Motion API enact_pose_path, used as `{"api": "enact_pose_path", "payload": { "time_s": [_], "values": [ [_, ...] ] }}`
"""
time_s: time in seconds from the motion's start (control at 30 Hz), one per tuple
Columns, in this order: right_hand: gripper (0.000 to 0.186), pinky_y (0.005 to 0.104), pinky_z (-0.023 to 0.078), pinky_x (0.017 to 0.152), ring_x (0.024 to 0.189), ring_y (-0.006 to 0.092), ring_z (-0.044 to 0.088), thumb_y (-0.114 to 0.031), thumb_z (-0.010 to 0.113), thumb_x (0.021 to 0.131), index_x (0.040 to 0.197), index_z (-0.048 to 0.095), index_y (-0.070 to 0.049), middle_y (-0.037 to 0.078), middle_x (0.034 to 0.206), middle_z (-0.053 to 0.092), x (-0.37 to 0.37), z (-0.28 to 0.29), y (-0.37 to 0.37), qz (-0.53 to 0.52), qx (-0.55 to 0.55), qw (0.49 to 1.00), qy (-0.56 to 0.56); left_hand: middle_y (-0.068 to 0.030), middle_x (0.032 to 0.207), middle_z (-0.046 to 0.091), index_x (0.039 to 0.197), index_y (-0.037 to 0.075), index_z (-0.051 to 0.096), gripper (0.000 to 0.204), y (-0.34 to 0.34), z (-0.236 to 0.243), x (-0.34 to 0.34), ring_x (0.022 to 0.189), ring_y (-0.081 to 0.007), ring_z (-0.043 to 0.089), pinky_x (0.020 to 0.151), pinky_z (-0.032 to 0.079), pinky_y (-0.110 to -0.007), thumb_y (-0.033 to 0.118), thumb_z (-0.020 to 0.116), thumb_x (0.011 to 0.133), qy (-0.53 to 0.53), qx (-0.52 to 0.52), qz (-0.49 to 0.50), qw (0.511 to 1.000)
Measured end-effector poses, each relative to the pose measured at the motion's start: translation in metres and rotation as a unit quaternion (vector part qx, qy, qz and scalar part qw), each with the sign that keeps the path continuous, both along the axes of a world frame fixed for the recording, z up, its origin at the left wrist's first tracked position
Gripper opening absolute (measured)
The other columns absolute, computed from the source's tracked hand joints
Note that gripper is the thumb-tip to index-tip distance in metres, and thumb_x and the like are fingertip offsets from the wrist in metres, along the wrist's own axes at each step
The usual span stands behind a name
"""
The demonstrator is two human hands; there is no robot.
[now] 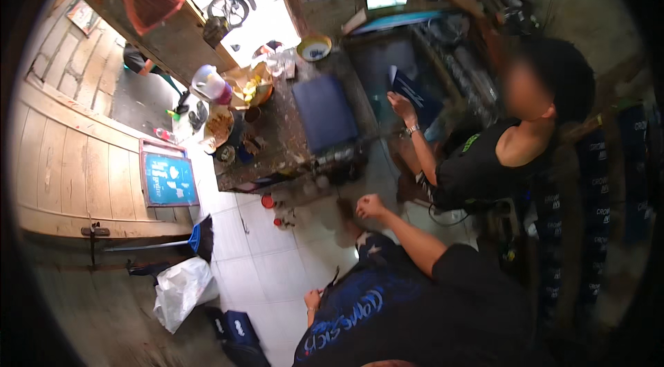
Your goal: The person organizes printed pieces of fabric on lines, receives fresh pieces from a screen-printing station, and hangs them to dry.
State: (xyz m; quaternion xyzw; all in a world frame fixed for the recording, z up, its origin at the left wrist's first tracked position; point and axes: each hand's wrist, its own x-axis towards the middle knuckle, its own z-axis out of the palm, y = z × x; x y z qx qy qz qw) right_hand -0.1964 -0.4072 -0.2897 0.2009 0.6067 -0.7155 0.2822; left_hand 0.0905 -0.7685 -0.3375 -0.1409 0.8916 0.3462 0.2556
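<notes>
My right hand point(371, 206) is held out over the tiled floor, fingers curled in, with nothing visible in it. Close to my dark printed shirt point(353, 312), my left hand point(312, 298) has its fingers bent together beside a thin dark strip point(333, 279); whether it grips that strip is too small to tell. Beyond my right hand, a co-worker point(491, 145) stands at a worktable, one hand on a dark blue cloth piece point(418, 97) with a white mark and the other arm raised. Another dark blue flat piece point(325, 112) lies on the worktable point(277, 135).
Food bowls point(219, 125), a yellow-rimmed bowl point(314, 48) and a pitcher point(211, 83) crowd the table's left end. Red-lidded jars point(268, 202) stand on the floor. A broom point(200, 239) and white plastic sack point(183, 291) are at left. Dark printed pieces point(591, 208) hang at right.
</notes>
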Motion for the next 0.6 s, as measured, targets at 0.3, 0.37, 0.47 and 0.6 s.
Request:
{"api": "enact_pose_path", "payload": {
  "time_s": [0.3,0.37,0.47,0.6],
  "values": [
    [0.018,0.0276,0.051,0.050,0.058,0.0160,0.060,-0.007,0.060,0.080,0.096,0.056,-0.003,0.008,0.076,0.062,-0.088,-0.019,-0.033,-0.109,0.015,0.977,-0.183,-0.0159,0.097,0.064,0.107,-0.002,0.049,0.025,-0.061,0.113,-0.161,0.075,-0.0254,0.066,0.054,0.053,-0.031,0.015,0.044,0.089,-0.126,0.184,0.463,0.858],
    [0.030,0.0281,0.052,0.055,0.062,0.0158,0.061,-0.009,0.065,0.078,0.105,0.052,-0.004,0.007,0.080,0.063,-0.118,-0.022,-0.050,-0.141,-0.066,0.975,-0.161,-0.0160,0.101,0.063,0.109,-0.001,0.047,0.026,-0.072,0.133,-0.204,0.079,-0.0252,0.066,0.056,0.053,-0.029,0.017,0.044,0.091,-0.099,0.213,0.483,0.843],
    [0.052,0.0347,0.052,0.064,0.081,0.0203,0.059,-0.015,0.076,0.072,0.113,0.048,-0.003,0.010,0.103,0.058,-0.171,-0.008,-0.081,-0.210,-0.156,0.941,-0.214,-0.0159,0.102,0.063,0.109,-0.001,0.047,0.027,-0.057,0.150,-0.248,0.079,-0.0250,0.066,0.057,0.052,-0.027,0.019,0.046,0.092,-0.092,0.201,0.465,0.857],
    [0.052,0.0377,0.052,0.065,0.088,0.0228,0.056,-0.017,0.077,0.072,0.113,0.048,-0.005,0.009,0.108,0.055,-0.214,-0.017,-0.115,-0.337,-0.134,0.896,-0.256,-0.0165,0.104,0.062,0.115,0.000,0.044,0.029,-0.058,0.145,-0.277,0.081,-0.0261,0.066,0.061,0.053,-0.029,0.019,0.046,0.092,-0.129,0.193,0.432,0.871]
  ]
}}
